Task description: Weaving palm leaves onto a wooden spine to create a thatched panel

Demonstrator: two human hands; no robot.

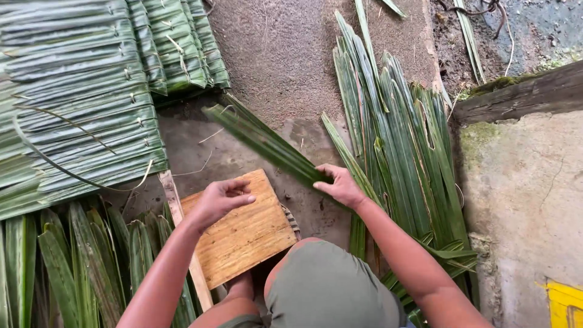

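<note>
Your right hand (341,186) is closed on a bundle of long green palm leaves (267,144), gripping it near its lower end. The bundle slants up and to the left from your fingers, raised above the bare ground (285,54); its far end is blurred. Your left hand (220,200) holds nothing: the fingers are loosely curled, and it sits over the upper left part of the wooden board (246,234). Whether it touches the board, you cannot tell from this view. The two hands are apart, with the board's upper right corner between them.

The board lies flat in front of your knee (322,285), just beside a thin wooden strip (176,209) on its left. To your right, a loose pile of palm leaves (401,140) fans out across the ground, close to the right hand. Upper left: a panel of folded, stitched leaves (79,103). Lower left: more loose leaves (73,261). Far right: a concrete ledge (522,200).
</note>
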